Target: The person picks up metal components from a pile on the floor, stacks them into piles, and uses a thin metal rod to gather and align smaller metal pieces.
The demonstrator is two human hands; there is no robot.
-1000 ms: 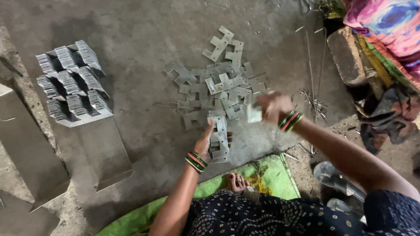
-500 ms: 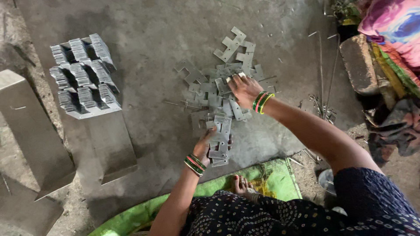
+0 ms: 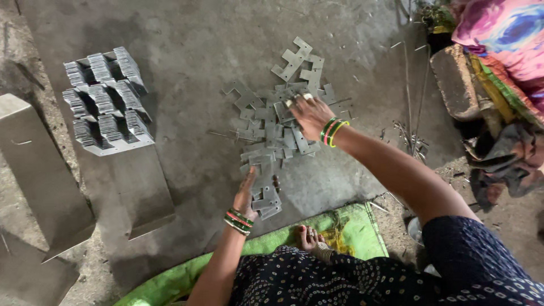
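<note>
A loose heap of flat grey metal plates [image 3: 277, 122] lies on the concrete floor in front of me. My right hand [image 3: 307, 113] reaches into the heap, fingers closing on one plate at its upper middle. My left hand [image 3: 248, 192] rests nearer my body, holding a small stack of the same plates [image 3: 265, 198] upright against the floor. Both wrists wear green and red bangles.
Several neat stacks of plates [image 3: 105, 102] stand on a grey metal sheet [image 3: 141, 187] at left, beside a long grey block [image 3: 39, 170]. I sit on a green mat [image 3: 351, 232]. Thin metal rods [image 3: 411, 133], a stone slab [image 3: 453, 82] and coloured cloth [image 3: 498, 39] lie at right.
My right hand has moved from the right edge of the heap up and left into its middle. The view has shifted a little; my left hand stays on its stack.
</note>
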